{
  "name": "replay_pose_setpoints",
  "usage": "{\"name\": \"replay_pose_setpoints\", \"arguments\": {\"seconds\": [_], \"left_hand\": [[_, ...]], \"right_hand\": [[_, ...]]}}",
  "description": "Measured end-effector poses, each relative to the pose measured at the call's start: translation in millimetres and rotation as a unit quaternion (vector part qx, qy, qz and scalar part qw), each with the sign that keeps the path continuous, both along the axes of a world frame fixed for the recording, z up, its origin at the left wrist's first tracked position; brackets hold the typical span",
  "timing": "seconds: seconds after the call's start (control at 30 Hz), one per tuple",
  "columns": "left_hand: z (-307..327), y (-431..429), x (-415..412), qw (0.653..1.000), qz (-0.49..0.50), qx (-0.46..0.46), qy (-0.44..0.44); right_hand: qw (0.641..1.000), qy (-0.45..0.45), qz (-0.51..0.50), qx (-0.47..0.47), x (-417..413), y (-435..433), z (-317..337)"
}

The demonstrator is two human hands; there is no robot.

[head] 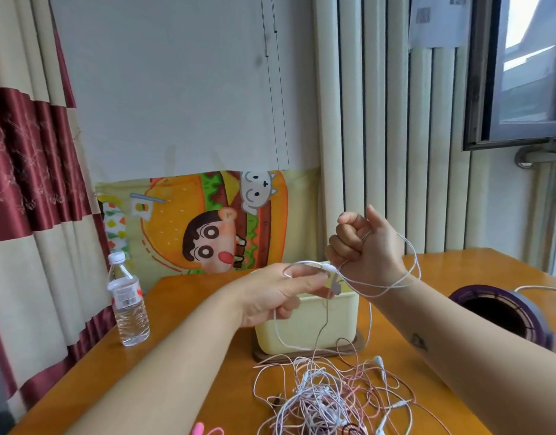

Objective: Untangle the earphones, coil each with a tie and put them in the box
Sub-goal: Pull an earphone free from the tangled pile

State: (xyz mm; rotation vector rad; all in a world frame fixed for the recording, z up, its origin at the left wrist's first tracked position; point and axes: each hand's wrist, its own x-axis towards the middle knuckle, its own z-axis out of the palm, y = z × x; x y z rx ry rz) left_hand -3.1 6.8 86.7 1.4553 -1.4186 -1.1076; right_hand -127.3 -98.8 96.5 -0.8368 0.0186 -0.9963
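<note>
A tangled heap of white and pink earphones point(328, 400) lies on the wooden table point(182, 381) near its front edge. My right hand point(366, 243) is raised above the pale yellow box point(304, 324), fist closed round a white earphone cable point(405, 279) that loops round my wrist. My left hand point(279, 293) pinches the same cable just in front of the box. From both hands the cable hangs down into the heap. A pink tie point(204, 430) shows at the bottom edge.
A water bottle point(127, 304) stands at the table's left edge. A dark purple round container point(505, 312) sits at the right, behind my right forearm. The box rests on a brown lid or tray. Curtains and a cartoon poster are behind.
</note>
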Motion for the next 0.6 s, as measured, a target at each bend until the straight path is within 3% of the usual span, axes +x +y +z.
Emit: {"name": "replay_pose_setpoints", "arguments": {"seconds": [0.07, 0.27, 0.37, 0.43, 0.53, 0.57, 0.6], "left_hand": [[-4, -2, -8, 0.999, -0.034, -0.001, 0.013], [-11, -5, -9, 0.999, -0.001, -0.036, -0.032], [-11, -5, 2, 0.995, 0.072, -0.055, -0.031], [-10, -3, 12, 0.987, 0.110, -0.074, -0.093], [-9, 6, 25, 0.966, 0.087, -0.038, -0.241], [-9, 8, 29, 0.964, 0.060, -0.001, -0.258], [-9, 11, 32, 0.963, 0.029, 0.041, -0.264]], "right_hand": [[1.000, -0.013, -0.004, 0.007, 1, 4, 1], [0.999, -0.006, 0.022, 0.026, -3, 13, 2], [1.000, 0.004, 0.020, 0.004, -7, 12, 4], [1.000, 0.010, -0.004, -0.013, -10, 7, 6], [0.991, 0.075, -0.070, -0.090, -13, 1, 5], [0.974, 0.131, -0.112, -0.149, -14, -2, 4], [0.934, 0.212, -0.167, -0.233, -16, -1, 4]]}}
